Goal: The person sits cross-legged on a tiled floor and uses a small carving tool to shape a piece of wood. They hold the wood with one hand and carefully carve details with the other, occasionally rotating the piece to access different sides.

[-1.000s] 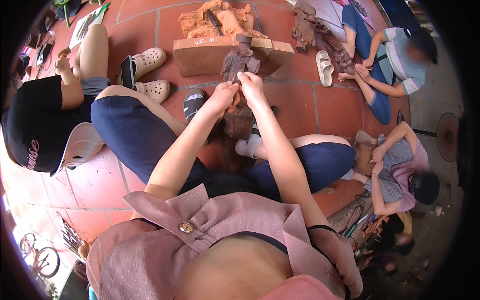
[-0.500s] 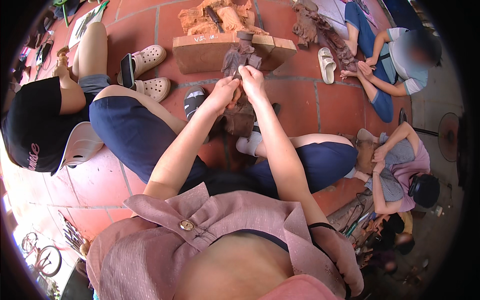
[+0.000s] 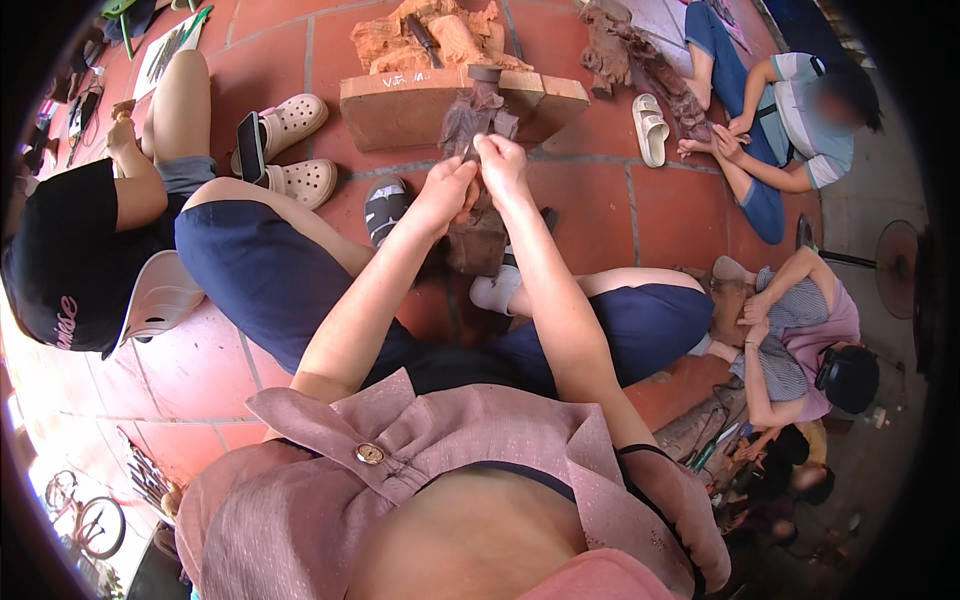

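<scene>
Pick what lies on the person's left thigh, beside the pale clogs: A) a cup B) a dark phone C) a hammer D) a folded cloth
B: a dark phone rests at the upper end of the blue-clad thigh, right next to the pale clogs; no hammer, cloth or cup lies there.

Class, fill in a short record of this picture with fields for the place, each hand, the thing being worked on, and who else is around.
Place: red tiled floor
Left hand: grips the wooden carving
Right hand: pinches the carving's top
Carving: upright between the person's knees
Beyond it: wooden block
Others: seated people at left and right, white sandals
</scene>
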Motion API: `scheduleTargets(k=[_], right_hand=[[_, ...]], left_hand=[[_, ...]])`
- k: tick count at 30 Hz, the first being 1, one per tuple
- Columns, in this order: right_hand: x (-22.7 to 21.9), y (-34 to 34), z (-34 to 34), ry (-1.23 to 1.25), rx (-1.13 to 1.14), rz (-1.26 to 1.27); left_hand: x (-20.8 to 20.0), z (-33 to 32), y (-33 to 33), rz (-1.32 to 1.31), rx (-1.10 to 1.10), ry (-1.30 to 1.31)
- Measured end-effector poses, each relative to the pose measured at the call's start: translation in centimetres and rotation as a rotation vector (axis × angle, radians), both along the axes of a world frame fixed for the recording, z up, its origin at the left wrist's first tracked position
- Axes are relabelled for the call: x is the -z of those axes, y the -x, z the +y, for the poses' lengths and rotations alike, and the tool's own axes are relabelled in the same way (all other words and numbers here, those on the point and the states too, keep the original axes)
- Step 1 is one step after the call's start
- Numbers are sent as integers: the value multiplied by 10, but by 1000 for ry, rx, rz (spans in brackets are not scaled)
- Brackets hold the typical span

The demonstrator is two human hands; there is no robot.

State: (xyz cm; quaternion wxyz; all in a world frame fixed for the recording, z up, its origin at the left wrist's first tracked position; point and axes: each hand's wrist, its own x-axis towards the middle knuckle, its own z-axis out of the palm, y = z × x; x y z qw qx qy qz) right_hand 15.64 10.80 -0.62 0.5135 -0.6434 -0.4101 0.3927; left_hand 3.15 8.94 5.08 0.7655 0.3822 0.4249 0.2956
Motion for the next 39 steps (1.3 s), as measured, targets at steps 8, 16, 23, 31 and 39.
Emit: scheduleTargets(k=[8, 16, 23, 31, 39], right_hand=[[6, 1, 6, 78, -15, 50], [-3, 4, 4, 135, -18, 143], [-6, 5, 13, 89, -25, -20], [-7, 7, 9, 107, -17, 53], [-24, 9, 15, 125, -32, 119]], left_hand=[[4, 0, 3, -23, -26, 47], [12, 1, 2, -49, -40, 41], [16, 4, 1, -133, -59, 57], [16, 5, 6, -136, -48, 59], [18, 3, 7, -83, -23, 4]])
